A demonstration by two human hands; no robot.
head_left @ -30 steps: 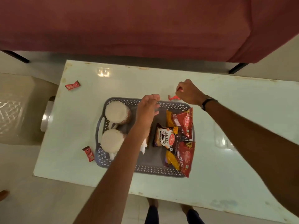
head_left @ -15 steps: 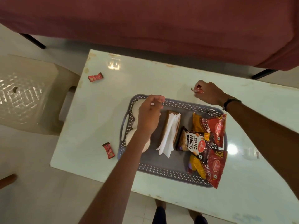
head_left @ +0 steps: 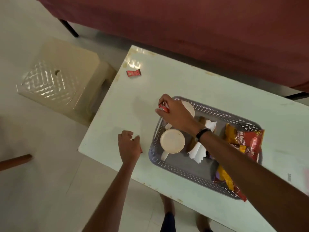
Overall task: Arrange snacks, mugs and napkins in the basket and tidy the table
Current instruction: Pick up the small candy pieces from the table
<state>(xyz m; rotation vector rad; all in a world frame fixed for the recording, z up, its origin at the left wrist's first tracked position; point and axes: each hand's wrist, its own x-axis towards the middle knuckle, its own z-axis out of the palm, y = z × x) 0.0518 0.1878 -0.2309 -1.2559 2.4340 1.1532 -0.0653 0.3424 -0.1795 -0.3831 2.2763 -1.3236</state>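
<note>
At the counter's near left edge, the left hand curls its grip onto a small red wrapper, barely visible beneath. Beyond, over the filled basket, the right hand pinches another. Tidying is underway, seemingly; the far-left wrapper needs collecting next.

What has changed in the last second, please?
The right hand, holding a small red wrapper, crossed from behind the basket to its left end. The left hand left the basket for the wrapper at the table's near edge. Mugs, napkins, snacks unmoved.
</note>
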